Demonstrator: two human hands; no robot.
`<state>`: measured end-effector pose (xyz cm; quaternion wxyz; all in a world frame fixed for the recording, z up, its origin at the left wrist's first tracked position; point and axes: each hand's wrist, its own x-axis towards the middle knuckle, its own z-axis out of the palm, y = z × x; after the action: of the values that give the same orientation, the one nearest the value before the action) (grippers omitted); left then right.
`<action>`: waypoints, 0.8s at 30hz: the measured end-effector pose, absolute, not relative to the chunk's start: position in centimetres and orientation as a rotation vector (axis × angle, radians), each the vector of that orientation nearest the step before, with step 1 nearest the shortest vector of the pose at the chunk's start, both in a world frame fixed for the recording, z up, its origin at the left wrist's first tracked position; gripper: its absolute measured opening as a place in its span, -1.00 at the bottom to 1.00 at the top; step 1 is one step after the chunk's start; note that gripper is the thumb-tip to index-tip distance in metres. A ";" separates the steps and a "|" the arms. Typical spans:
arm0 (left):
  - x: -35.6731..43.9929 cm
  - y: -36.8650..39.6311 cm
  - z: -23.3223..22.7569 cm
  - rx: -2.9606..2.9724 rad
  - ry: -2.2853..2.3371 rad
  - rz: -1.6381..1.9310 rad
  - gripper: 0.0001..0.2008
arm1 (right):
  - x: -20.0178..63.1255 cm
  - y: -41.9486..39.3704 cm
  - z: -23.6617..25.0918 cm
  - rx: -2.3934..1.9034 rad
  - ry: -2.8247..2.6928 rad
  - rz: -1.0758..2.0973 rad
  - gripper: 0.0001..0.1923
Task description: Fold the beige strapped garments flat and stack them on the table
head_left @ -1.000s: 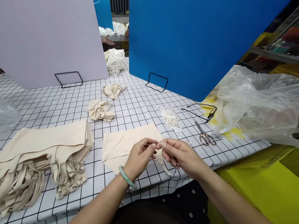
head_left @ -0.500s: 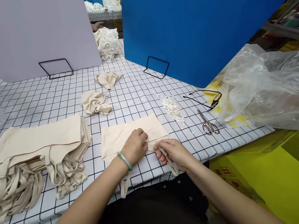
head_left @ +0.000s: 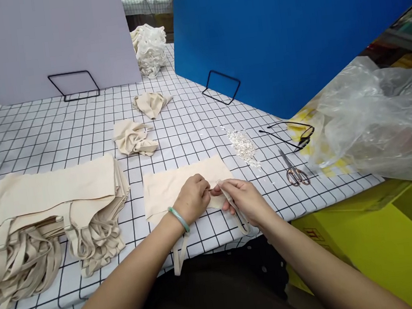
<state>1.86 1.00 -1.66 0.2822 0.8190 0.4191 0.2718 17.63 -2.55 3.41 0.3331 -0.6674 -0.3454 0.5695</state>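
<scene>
A flat beige cloth piece [head_left: 174, 184] with straps lies on the checked table [head_left: 76, 135] right in front of me. My left hand [head_left: 193, 198], with a green bangle on its wrist, rests on the cloth's right part and pinches it near the edge. My right hand [head_left: 242, 201] touches the left hand's fingertips and grips a beige strap [head_left: 238, 215] that hangs over the table's front edge. A second strap [head_left: 178, 258] dangles below my left wrist.
A tall stack of beige cloth pieces [head_left: 47, 204] lies at the left. Two crumpled beige pieces [head_left: 134, 137] sit further back. Small white scraps [head_left: 243, 146], scissors [head_left: 295, 172], glasses [head_left: 293, 131] and a clear plastic bag [head_left: 374, 118] are at the right. Grey and blue boards stand behind.
My hands were raised and pinching together above the cloth; they have come down onto it. My right hand took hold of the strap. The view tilted down slightly.
</scene>
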 end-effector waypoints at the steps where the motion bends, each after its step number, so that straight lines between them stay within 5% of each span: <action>1: 1.9 1.1 -1.5 2.145 1.143 0.744 -0.84 | 17.5 -2.7 3.5 -1.741 -0.909 1.484 -0.80; 24: 1.9 1.5 -0.6 1.889 1.183 0.772 -0.80 | 15.4 -2.1 2.0 -1.688 -0.541 1.553 -0.78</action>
<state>1.89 1.53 -0.65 0.3814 0.7403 0.4636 0.3025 15.40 -2.08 2.01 0.3826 -0.6617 -0.2121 0.6089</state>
